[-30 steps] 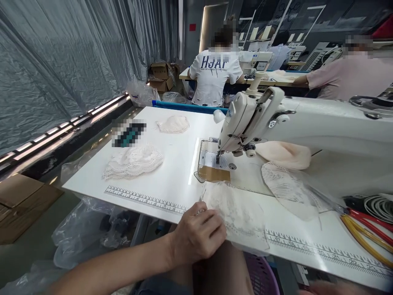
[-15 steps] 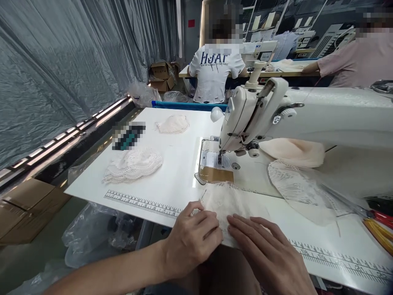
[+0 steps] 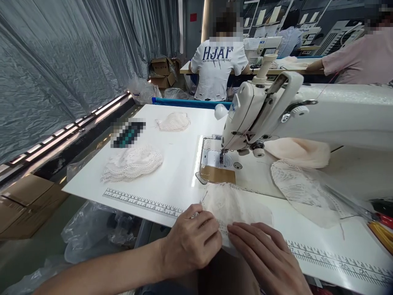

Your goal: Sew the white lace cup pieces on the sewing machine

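**Both hands on a lace piece at the front of the sewing desk**

The clearest writing is "HJAF" in dark capitals on the back of a co-worker's white T-shirt (image 3: 219, 65); the smaller line beneath it is too fine to read. A printed ruler scale (image 3: 141, 201) runs along the near edge of the white desk (image 3: 175, 159), its figures mostly too small to make out.

The left hand (image 3: 192, 241) is curled, knuckles up, with its fingertips on the near left corner of the lace piece (image 3: 236, 203); whether it pinches the cloth I cannot tell. The right hand (image 3: 264, 254) lies released and flat, fingers stretched over the lace's near edge, just beside the left. The lace lies flat at the desk's front edge, just in front of the needle plate of the sewing machine (image 3: 276, 106).

Cardboard boxes (image 3: 161, 71) stand by the far wall, their contents not visible.
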`<act>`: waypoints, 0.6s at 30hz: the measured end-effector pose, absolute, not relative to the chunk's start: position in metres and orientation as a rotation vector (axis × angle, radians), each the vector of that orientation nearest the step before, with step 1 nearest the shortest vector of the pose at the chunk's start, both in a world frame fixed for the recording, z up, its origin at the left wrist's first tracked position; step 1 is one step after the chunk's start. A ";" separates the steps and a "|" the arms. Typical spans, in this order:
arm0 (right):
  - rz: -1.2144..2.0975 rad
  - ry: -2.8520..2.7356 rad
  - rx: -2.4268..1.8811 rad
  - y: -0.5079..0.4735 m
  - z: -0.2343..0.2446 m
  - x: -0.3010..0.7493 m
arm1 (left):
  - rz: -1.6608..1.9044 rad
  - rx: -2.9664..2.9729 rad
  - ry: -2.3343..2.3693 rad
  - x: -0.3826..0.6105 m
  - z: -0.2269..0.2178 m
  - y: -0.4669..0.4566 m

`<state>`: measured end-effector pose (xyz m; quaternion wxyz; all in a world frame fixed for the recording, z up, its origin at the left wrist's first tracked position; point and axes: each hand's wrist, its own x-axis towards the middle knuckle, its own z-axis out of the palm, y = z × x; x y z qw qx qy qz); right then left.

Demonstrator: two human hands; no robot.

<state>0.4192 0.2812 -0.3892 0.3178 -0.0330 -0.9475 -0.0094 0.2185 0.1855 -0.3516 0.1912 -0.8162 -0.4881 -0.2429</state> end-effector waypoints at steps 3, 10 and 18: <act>-0.020 -2.506 -0.078 0.281 -0.387 0.418 | -0.682 -2.287 -1.360 0.218 -0.352 0.184; 0.117 -2.415 -0.180 0.275 -0.384 0.409 | -0.601 -2.271 -1.351 0.220 -0.349 0.185; 0.140 -2.383 -0.179 0.273 -0.384 0.409 | -0.589 -2.253 -1.350 0.223 -0.349 0.186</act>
